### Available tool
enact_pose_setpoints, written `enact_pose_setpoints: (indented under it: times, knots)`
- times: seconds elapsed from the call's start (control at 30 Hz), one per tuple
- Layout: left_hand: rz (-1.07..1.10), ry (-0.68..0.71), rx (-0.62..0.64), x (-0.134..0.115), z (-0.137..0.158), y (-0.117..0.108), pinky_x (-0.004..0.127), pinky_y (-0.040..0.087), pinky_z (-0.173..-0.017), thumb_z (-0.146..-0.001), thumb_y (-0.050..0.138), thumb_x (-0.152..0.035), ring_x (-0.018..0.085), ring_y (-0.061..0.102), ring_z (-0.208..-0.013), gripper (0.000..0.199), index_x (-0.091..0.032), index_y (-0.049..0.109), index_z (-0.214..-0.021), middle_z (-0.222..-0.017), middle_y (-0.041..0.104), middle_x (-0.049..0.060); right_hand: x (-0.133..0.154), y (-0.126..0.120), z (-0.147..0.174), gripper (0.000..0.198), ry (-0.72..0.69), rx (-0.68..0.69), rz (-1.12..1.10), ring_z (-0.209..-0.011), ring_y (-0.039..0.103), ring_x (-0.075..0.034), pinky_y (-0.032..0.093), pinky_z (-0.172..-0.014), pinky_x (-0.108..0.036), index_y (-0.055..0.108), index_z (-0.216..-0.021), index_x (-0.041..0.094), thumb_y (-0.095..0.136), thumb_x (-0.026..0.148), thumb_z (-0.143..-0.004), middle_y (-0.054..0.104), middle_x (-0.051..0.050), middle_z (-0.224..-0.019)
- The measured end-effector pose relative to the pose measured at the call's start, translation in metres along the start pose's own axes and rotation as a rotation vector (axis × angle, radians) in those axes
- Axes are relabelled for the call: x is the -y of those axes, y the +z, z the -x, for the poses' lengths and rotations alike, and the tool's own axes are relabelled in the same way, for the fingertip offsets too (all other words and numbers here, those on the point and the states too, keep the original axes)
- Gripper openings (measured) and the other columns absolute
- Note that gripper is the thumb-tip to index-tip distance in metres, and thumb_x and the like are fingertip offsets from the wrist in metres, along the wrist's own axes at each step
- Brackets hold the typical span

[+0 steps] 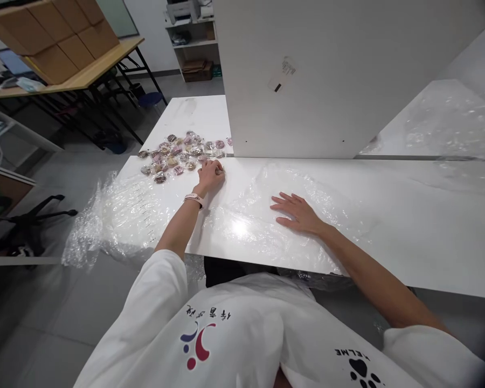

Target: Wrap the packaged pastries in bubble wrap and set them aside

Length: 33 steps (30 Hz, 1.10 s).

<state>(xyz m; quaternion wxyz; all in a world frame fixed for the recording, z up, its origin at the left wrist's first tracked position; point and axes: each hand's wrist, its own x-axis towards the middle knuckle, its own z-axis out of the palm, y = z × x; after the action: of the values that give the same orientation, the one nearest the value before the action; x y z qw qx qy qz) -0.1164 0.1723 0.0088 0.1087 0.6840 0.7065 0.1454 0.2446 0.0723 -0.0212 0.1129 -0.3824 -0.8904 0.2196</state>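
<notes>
My left hand (pixel 210 175) is closed at the right edge of a spread of small, round, individually wrapped items (pixel 173 153). Its fingers curl around something small, mostly hidden by the hand. Flat on a clear sheet of bubble wrap (pixel 262 215) lies my right hand (pixel 297 213), fingers spread, with nothing in it. Pink, yellow, brown and dark colours show through the wrappers of the small items. More crumpled bubble wrap (pixel 121 215) covers the table's left end and hangs over the edge.
A tall white panel (pixel 299 81) rises from the back of the white table (pixel 420 231). Bubble wrap (pixel 456 129) also lies behind it at right. Cardboard boxes (pixel 60 40) stand on a wooden table at far left. A shelf with a printer (pixel 183 11) is at the back.
</notes>
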Motion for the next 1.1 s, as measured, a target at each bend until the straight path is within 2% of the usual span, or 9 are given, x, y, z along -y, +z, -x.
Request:
enact_pose_setpoints:
  times: [0.17,0.3,0.4,0.5,0.6,0.83,0.9,0.97,1.1]
  knots:
    - [-0.098,0.02,0.039,-0.005,0.006,-0.002,0.053,0.041,-0.094,-0.086,0.051,-0.024,0.034,0.045,-0.121,0.036,-0.029,0.058,-0.12,-0.121,0.057,0.011,0.003,-0.004,-0.037,0.045,-0.032,0.022,-0.143,-0.152,0.024,-0.025,0.016,-0.125,-0.058,0.066,-0.117,0.038,0.038,0.066,-0.096,0.044,0.01,-0.154]
    - [-0.182,-0.021,-0.015,0.002,0.019,-0.002,0.049,0.047,-0.086,-0.091,0.045,-0.033,0.038,0.043,-0.121,0.035,-0.028,0.06,-0.122,-0.123,0.055,0.015,0.007,-0.015,-0.042,0.046,-0.046,0.07,-0.178,-0.151,0.026,-0.025,0.016,-0.124,-0.057,0.068,-0.119,0.034,0.041,0.064,-0.096,0.044,0.006,-0.154]
    - [-0.191,-0.099,-0.072,0.012,0.03,-0.003,0.045,0.049,-0.082,-0.088,0.046,-0.028,0.037,0.045,-0.121,0.031,-0.026,0.062,-0.115,-0.123,0.053,0.017,0.008,-0.025,-0.009,0.051,0.037,-0.044,-0.09,-0.149,0.031,-0.028,0.019,-0.123,-0.056,0.065,-0.128,0.032,0.038,0.063,-0.097,0.046,0.001,-0.154]
    - [-0.165,-0.12,-0.145,0.02,0.038,-0.003,0.044,0.05,-0.084,-0.086,0.049,-0.022,0.034,0.047,-0.123,0.027,-0.025,0.064,-0.108,-0.127,0.052,0.016,0.001,-0.02,0.039,0.06,0.285,-0.204,0.055,-0.15,0.028,-0.03,0.019,-0.122,-0.057,0.055,-0.141,0.03,0.028,0.063,-0.099,0.041,-0.003,-0.158]
    - [-0.103,-0.142,-0.219,0.023,0.04,0.001,0.043,0.051,-0.087,-0.084,0.05,-0.018,0.032,0.051,-0.122,0.025,-0.024,0.065,-0.103,-0.128,0.051,0.016,-0.014,-0.004,0.068,0.065,0.437,-0.193,0.169,-0.153,0.019,-0.031,0.017,-0.121,-0.06,0.038,-0.154,0.032,0.02,0.064,-0.099,0.025,-0.003,-0.165]
    - [0.123,-0.31,-0.278,-0.001,0.038,-0.018,0.037,0.055,-0.084,-0.076,0.055,-0.01,0.023,0.06,-0.102,0.023,-0.019,0.065,-0.094,-0.123,0.049,0.012,-0.054,-0.004,0.033,0.064,0.258,-0.114,0.187,-0.154,0.013,-0.026,0.011,-0.126,-0.054,0.026,-0.157,0.039,0.022,0.066,-0.1,0.017,0.008,-0.166]
    - [0.227,-0.228,-0.323,-0.027,0.046,-0.03,0.037,0.056,-0.084,-0.076,0.055,-0.01,0.021,0.059,-0.1,0.022,-0.019,0.064,-0.094,-0.121,0.049,0.01,-0.058,-0.012,0.016,0.064,0.208,-0.082,0.169,-0.154,0.013,-0.026,0.01,-0.127,-0.053,0.027,-0.157,0.039,0.024,0.067,-0.099,0.016,0.01,-0.165]
    - [0.305,-0.017,-0.324,-0.063,0.063,-0.034,0.036,0.057,-0.081,-0.077,0.054,-0.009,0.019,0.059,-0.098,0.022,-0.02,0.063,-0.094,-0.123,0.049,0.009,-0.059,-0.018,0.001,0.064,0.17,-0.067,0.157,-0.154,0.013,-0.027,0.01,-0.127,-0.053,0.03,-0.156,0.04,0.026,0.068,-0.099,0.018,0.012,-0.165]
    - [0.384,0.457,-0.025,-0.138,0.113,0.001,0.034,0.056,-0.071,-0.083,0.052,-0.011,0.016,0.059,-0.089,0.022,-0.021,0.062,-0.099,-0.136,0.047,0.009,-0.058,-0.021,-0.017,0.062,0.169,-0.037,0.143,-0.154,0.014,-0.028,0.011,-0.127,-0.054,0.037,-0.154,0.039,0.032,0.067,-0.099,0.023,0.012,-0.164]
